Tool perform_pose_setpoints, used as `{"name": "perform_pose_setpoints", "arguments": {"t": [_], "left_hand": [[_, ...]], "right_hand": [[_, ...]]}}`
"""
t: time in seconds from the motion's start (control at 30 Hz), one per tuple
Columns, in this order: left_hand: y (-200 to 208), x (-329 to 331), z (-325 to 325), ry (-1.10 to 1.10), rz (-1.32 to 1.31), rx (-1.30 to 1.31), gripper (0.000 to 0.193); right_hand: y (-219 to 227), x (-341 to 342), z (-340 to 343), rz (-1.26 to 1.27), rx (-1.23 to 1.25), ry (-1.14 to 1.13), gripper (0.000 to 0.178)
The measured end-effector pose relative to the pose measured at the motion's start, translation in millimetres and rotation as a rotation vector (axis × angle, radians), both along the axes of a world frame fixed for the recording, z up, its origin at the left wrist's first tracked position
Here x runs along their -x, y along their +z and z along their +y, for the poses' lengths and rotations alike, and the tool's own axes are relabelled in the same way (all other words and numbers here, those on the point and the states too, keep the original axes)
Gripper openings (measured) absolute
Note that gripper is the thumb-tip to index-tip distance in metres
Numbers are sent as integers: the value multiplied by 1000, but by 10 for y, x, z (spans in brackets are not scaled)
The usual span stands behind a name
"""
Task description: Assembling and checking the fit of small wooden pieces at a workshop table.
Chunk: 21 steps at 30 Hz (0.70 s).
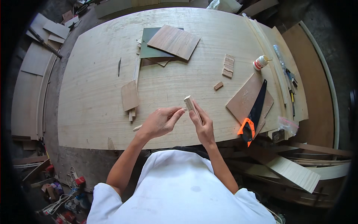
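My right hand is closed around a short pale wooden block, held upright and slightly tilted above the table. My left hand pinches a small pale wooden piece against the block's left side; whether the piece is joined to the block cannot be told. Left of my left hand lie a thin wooden panel and some short sticks. A small brown wooden block rests on the table to the right of my hands.
The wooden table bears stacked panels, a row of wood pieces, a white glue bottle and a thin dark blade. An orange-handled saw lies on a square board. Long strips run along the right edge.
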<state>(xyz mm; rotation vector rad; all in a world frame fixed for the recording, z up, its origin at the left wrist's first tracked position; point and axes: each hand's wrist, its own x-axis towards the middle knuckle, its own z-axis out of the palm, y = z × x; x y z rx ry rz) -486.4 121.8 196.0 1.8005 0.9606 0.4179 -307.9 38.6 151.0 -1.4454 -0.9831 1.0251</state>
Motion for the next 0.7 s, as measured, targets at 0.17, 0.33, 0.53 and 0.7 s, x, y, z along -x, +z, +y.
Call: {"name": "perform_pose_setpoints", "arguments": {"t": [0.17, 0.33, 0.53, 0.7], "left_hand": [[-27, 10, 110, -28, 25, -2, 35], [-17, -17, 156, -54, 38, 37, 38], [66, -23, 156, -61, -14, 96, 39], [99, 15, 146, -76, 54, 173, 39]], "right_hand": [[244, 70, -139, 64, -24, 41, 62], [54, 11, -58, 94, 63, 27, 63], [3, 34, -12, 42, -39, -27, 63], [151, 97, -60, 73, 23, 13, 63]]}}
